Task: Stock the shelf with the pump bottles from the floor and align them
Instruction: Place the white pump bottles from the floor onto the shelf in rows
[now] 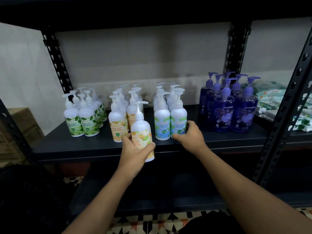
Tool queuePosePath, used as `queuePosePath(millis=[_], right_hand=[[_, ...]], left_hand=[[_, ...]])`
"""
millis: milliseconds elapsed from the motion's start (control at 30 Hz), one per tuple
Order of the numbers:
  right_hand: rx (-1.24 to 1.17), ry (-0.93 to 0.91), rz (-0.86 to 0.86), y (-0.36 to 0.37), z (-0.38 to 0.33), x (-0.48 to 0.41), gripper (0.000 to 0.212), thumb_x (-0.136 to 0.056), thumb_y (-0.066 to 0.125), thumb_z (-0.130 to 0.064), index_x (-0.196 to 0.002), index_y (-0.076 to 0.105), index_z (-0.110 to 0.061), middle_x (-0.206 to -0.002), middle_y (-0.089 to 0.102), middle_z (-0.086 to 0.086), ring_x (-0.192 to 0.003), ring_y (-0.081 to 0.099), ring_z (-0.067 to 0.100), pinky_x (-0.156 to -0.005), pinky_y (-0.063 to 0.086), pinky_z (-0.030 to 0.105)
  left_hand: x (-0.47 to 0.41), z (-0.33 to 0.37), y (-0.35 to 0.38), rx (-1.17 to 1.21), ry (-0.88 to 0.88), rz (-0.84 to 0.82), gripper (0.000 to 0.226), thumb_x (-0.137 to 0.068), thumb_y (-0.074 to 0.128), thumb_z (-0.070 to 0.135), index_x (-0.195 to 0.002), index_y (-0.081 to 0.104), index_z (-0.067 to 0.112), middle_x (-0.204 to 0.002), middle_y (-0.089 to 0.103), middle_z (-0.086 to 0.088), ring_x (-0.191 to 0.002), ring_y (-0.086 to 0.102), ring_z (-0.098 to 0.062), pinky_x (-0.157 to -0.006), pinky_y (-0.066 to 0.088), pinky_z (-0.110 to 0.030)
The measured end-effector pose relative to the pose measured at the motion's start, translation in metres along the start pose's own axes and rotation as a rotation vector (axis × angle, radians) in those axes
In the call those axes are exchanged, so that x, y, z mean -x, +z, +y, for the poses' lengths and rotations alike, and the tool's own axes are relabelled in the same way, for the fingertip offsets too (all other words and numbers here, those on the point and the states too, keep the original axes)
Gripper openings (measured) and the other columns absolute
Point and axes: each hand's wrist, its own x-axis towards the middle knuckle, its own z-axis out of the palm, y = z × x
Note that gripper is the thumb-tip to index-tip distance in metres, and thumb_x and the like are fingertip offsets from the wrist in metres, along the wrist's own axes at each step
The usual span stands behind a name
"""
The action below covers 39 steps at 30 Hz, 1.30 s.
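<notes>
Left hand (135,154) wrapped round yellow bottle (141,130) body, at shelf (76,146) front edge, 6 o'clock of yellow row (117,122). Right hand (188,135) clasping mint bottle (178,120) base, 3 o'clock. Likely rigid, slick, liquid-heavy; grip mid-body, not pump.

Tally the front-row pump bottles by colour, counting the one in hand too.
Green-label bottles: 2
Yellow-label bottles: 3, one gripped by the left hand in front of the shelf
Blue-label bottles: 2, one held by the right hand
Purple bottles: 2
Total: 9
</notes>
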Motion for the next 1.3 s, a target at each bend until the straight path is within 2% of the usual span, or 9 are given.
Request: queuePosePath(millis=[100, 200, 300, 400, 500, 633, 767, 967, 1300], right_hand=[[0.041, -0.011, -0.041, -0.002, -0.001, 0.002, 0.07, -0.069, 0.085, -0.029, -0.128, 0.048, -0.019, -0.124, 0.056, 0.002, -0.107, 0.06, 0.018, -0.087, 0.053, 0.034], [0.25, -0.079, -0.05, -0.006, 0.002, 0.007, 0.071, -0.071, 0.076, -0.049, -0.128, 0.046, -0.02, -0.124, 0.054, 0.004, -0.113, 0.057, 0.023, -0.099, 0.05, 0.046], [0.674, -0.146, 0.007, -0.011, 0.01, 0.015, 0.095, -0.084, 0.055, -0.069, -0.152, 0.029, -0.008, -0.154, 0.038, 0.013, -0.146, 0.03, 0.032, -0.123, 0.017, 0.049], [0.802, -0.093, -0.078, -0.016, 0.019, 0.02, 0.093, -0.092, 0.031, -0.074, -0.158, 0.022, -0.01, -0.168, 0.014, 0.009, -0.155, 0.003, 0.03, -0.125, 0.0, 0.048], [0.822, -0.076, -0.134, -0.018, 0.024, 0.024, 0.086, -0.096, 0.02, -0.071, -0.159, 0.023, -0.013, -0.168, 0.014, 0.006, -0.155, 0.004, 0.025, -0.126, 0.0, 0.045], [0.84, -0.097, -0.117, -0.017, 0.026, 0.026, 0.084, -0.097, 0.019, -0.07, -0.159, 0.023, -0.014, -0.168, 0.015, 0.006, -0.155, 0.006, 0.024, -0.126, 0.002, 0.042], [0.86, -0.095, -0.107, -0.015, 0.027, 0.025, 0.085, -0.096, 0.018, -0.071, -0.159, 0.023, -0.015, -0.168, 0.016, 0.005, -0.155, 0.007, 0.024, -0.125, 0.004, 0.042], [0.893, -0.08, -0.092, -0.014, 0.028, 0.025, 0.085, -0.096, 0.017, -0.072, -0.159, 0.024, -0.015, -0.168, 0.017, 0.006, -0.155, 0.008, 0.024, -0.125, 0.005, 0.043], [0.892, -0.067, -0.103, -0.013, 0.027, 0.024, 0.085, -0.096, 0.016, -0.071, -0.159, 0.023, -0.016, -0.168, 0.015, 0.004, -0.155, 0.007, 0.023, -0.124, 0.004, 0.043]], left_hand=[[-0.014, 0.01, -0.002, -0.023, 0.062, 0.024, 0.061, -0.082, 0.081, 0.02, -0.124, 0.038, 0.025, -0.105, 0.061, 0.01, -0.09, 0.062, 0.001, -0.066, 0.045, -0.013], [-0.025, 0.016, -0.003, -0.047, 0.118, 0.055, 0.061, -0.081, 0.083, 0.024, -0.125, 0.041, 0.026, -0.107, 0.063, 0.011, -0.094, 0.063, 0.0, -0.072, 0.047, -0.018], [-0.031, 0.014, -0.005, -0.079, 0.141, 0.078, 0.057, -0.08, 0.083, 0.028, -0.126, 0.047, 0.026, -0.107, 0.066, 0.01, -0.093, 0.064, -0.001, -0.073, 0.049, -0.02], [-0.037, 0.005, -0.005, -0.132, 0.164, 0.129, 0.055, -0.072, 0.082, 0.043, -0.118, 0.055, 0.031, -0.111, 0.066, 0.006, -0.095, 0.067, -0.007, -0.081, 0.056, -0.031], [-0.04, -0.001, -0.004, -0.174, 0.177, 0.18, 0.045, -0.07, 0.08, 0.047, -0.109, 0.059, 0.034, -0.107, 0.068, 0.007, -0.094, 0.068, -0.01, -0.083, 0.057, -0.036], [-0.042, -0.005, 0.0, -0.199, 0.168, 0.231, 0.044, -0.077, 0.085, 0.032, -0.111, 0.058, 0.028, -0.103, 0.068, 0.01, -0.091, 0.066, -0.007, -0.075, 0.051, -0.025], [-0.041, -0.007, 0.002, -0.169, 0.119, 0.265, 0.056, -0.075, 0.087, 0.033, -0.114, 0.048, 0.026, -0.103, 0.061, 0.013, -0.093, 0.063, -0.007, -0.069, 0.044, -0.017], [-0.038, -0.018, 0.004, -0.238, 0.125, 0.332, 0.066, -0.065, 0.091, 0.033, -0.115, 0.051, 0.019, -0.117, 0.056, 0.004, -0.101, 0.061, -0.014, -0.081, 0.052, -0.03], [-0.038, -0.014, 0.018, -0.344, 0.06, 0.515, 0.054, -0.068, 0.09, 0.033, -0.098, 0.046, 0.021, -0.107, 0.05, 0.001, -0.106, 0.056, -0.026, -0.093, 0.05, -0.045]])
